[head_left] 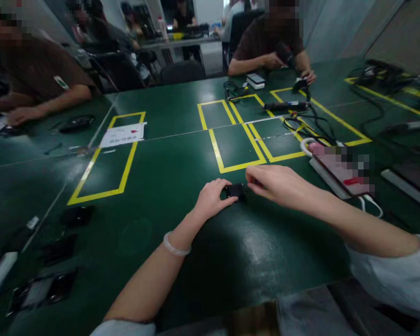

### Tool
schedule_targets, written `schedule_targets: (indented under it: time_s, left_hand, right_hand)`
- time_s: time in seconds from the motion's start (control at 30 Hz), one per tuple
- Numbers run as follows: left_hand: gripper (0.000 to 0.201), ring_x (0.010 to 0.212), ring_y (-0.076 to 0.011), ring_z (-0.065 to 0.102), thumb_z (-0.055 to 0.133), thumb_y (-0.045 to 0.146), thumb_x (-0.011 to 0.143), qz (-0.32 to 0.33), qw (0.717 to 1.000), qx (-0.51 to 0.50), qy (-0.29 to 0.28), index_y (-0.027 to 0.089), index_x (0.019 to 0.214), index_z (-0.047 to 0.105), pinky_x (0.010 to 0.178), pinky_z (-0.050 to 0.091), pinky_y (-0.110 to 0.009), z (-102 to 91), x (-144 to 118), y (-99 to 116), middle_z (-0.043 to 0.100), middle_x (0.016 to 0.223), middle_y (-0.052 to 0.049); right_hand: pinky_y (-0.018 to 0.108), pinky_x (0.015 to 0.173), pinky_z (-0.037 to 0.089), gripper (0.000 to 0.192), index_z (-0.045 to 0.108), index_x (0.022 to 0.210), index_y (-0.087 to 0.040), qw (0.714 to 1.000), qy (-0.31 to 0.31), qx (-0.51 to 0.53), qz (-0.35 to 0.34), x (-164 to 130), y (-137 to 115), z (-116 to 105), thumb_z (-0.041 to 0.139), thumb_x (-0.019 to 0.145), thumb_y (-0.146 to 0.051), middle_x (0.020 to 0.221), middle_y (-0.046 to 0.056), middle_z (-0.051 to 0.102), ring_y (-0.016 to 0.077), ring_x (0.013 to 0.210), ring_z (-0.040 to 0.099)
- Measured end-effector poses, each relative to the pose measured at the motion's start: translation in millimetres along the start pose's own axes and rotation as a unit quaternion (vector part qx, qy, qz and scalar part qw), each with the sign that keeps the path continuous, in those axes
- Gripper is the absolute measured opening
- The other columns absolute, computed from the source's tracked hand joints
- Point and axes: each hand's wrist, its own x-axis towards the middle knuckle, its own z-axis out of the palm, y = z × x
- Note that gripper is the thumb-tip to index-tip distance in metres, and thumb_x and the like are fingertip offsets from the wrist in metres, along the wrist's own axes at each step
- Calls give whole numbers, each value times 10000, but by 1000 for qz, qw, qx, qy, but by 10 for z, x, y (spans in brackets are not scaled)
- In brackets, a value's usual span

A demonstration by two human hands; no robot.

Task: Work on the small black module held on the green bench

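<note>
The fingers of the left hand (213, 199) and of the right hand (276, 184) are covering both ends of a small black object (235, 190), so its shape is staying unclear. Well left of the fingers, dark flat items (58, 249) are blurring into the table (168, 154). Both elbows are running off the bottom and right edges.

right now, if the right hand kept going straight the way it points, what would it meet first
The right hand points leftward, so it would first meet the small black object at its fingertips, which the left hand holds from the other side. It may already touch it; depth is unclear.
</note>
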Motion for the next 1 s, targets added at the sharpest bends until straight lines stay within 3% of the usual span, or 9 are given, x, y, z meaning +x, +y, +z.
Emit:
schedule_targets:
  time_s: [0.13,0.4,0.6,0.83,1.0]
  left_hand:
    - [342,951,-213,578,611,468,832,-3,1000,-2,-1,218,1059,552,813,442,-335,-12,-14,1,616,1003,-25]
    - [337,925,-212,577,602,477,837,-2,1000,-6,3,210,1037,554,786,435,-329,-22,-9,11,615,980,-28]
    - [331,915,-214,576,607,472,833,-5,1000,-6,-1,213,1033,556,785,434,-333,-25,-3,14,616,975,-28]
    - [326,912,-209,575,607,466,836,-5,1000,-4,1,213,1036,556,782,433,-332,-26,-8,17,613,972,-25]
    - [332,917,-214,576,613,468,829,-6,1000,-4,-1,215,1037,558,786,438,-335,-18,-5,19,613,970,-27]
  right_hand:
    - [268,500,196,229,504,934,-201,998,-4,-53,36,18,-36,5,380,944,-393,764,45,671,201,676,623]
    - [256,511,242,109,471,973,-195,1000,5,-17,1,-12,46,20,418,888,-239,835,42,663,166,671,596]
    - [265,500,207,161,481,953,-198,998,5,-51,19,0,6,16,380,938,-322,798,45,666,183,671,603]
    - [266,507,229,88,470,961,-196,1000,-2,-17,-8,0,18,20,427,897,-238,913,48,660,164,711,595]
    - [269,508,224,124,487,941,-201,999,-11,-35,0,5,-11,-4,418,915,-301,887,54,668,182,721,607]
